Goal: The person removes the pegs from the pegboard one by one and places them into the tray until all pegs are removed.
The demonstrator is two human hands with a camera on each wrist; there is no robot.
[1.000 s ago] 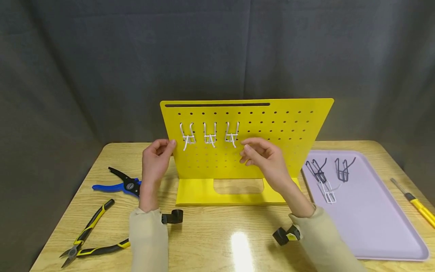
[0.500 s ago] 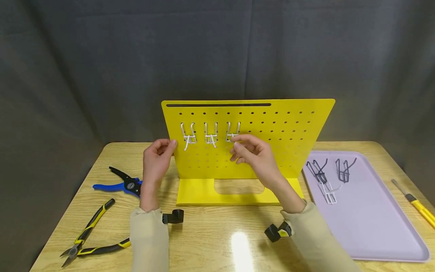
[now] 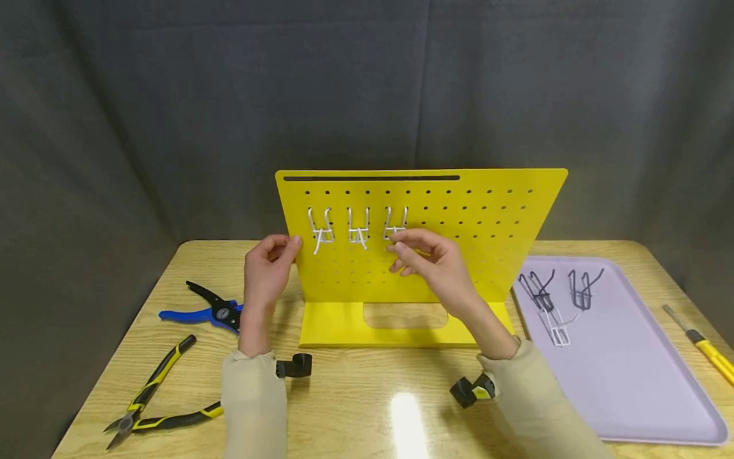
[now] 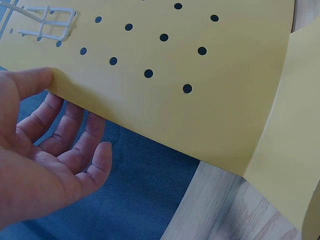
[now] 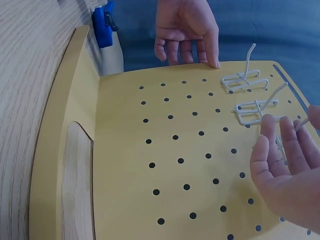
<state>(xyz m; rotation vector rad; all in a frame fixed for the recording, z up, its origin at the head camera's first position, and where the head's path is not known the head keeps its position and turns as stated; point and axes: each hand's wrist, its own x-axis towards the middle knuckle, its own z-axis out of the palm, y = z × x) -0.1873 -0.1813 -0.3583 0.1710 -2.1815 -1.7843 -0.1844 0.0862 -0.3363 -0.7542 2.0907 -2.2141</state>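
A yellow pegboard (image 3: 338, 292) stands upright on the table, with three white wire hooks in its holes: a left hook (image 3: 322, 231), a middle hook (image 3: 359, 230) and a right hook (image 3: 395, 228). My left hand (image 3: 266, 271) grips the board's left edge. In the left wrist view, that thumb lies on the front face and the fingers are behind the edge. My right hand (image 3: 441, 268) is at the right hook and pinches its prong between thumb and fingers; the fingers hide the hook's lower part. From the right wrist view, the right hand (image 5: 290, 170) also covers much of this hook.
On the right, a lilac tray (image 3: 636, 376) holds two black hooks (image 3: 581, 292) and a white hook (image 3: 557, 333). Beyond it lies a yellow-handled screwdriver (image 3: 713, 357). Blue-handled pliers (image 3: 220, 313) and yellow-black cutters (image 3: 155, 382) lie on the left. A dark curtain (image 3: 367, 83) hangs behind.
My right hand has moved left from beside the right hook onto its prong, then stayed nearly still. The left hand keeps its place on the board's edge.
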